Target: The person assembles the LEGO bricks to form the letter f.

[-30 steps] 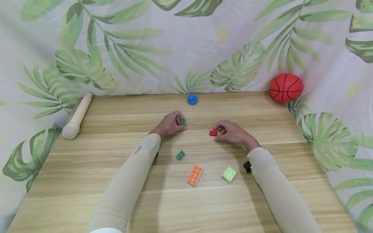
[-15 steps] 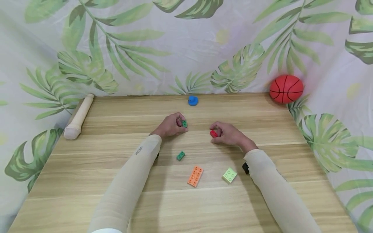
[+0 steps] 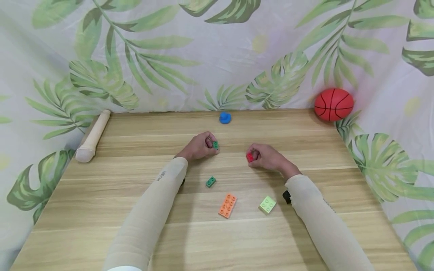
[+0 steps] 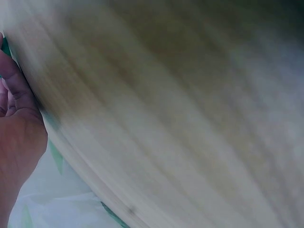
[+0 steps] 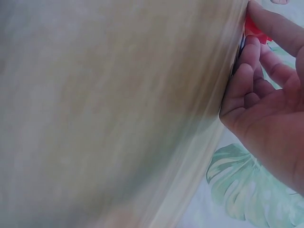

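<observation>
Red brick (image 3: 249,157), small, studded: turned aslant since a second ago; pinched by right hand (image 3: 268,157), nearer table's (image 3: 305,131) back edge than front. Green brick (image 3: 215,145), studded: pinched by left hand (image 3: 199,146).

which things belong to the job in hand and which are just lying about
In the job:
small green studded plastic brick in left grip
small red studded plastic brick in right grip
likely, also plastic: loose green studded brick, rectangular orange studded brick, squarish lime studded brick

Apparently just lying about:
blue duck-shaped toy
red ball with black lines
long beige round stick
</observation>
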`<state>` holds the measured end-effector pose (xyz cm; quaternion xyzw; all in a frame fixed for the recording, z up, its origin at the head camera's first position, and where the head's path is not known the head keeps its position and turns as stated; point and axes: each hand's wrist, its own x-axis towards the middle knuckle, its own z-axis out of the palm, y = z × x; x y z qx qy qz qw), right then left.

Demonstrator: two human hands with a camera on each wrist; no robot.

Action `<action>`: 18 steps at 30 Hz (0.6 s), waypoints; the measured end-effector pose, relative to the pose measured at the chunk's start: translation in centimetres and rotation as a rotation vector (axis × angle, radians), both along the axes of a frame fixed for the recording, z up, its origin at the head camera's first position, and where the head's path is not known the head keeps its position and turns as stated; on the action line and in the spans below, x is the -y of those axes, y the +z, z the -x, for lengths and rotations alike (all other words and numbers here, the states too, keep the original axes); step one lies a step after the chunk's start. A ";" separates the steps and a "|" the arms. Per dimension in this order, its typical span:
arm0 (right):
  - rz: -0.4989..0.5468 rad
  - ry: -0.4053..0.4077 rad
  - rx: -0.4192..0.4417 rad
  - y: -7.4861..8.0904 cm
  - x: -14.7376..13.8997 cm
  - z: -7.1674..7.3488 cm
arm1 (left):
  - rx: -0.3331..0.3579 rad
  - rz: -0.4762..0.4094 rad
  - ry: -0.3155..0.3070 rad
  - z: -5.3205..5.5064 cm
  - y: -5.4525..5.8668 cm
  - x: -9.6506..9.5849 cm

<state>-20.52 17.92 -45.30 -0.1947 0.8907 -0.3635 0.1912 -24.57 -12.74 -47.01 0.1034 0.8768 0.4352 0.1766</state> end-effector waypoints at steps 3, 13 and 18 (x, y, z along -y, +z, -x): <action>-0.007 -0.005 -0.001 0.0 0.2 0.0 | 0.009 0.002 0.006 -0.1 0.0 0.0; 0.001 -0.042 -0.060 0.3 1.8 0.5 | 0.026 -0.008 0.021 -0.2 0.1 0.1; 0.008 -0.019 -0.122 1.1 3.7 1.1 | 0.024 -0.005 0.020 -0.1 0.0 0.1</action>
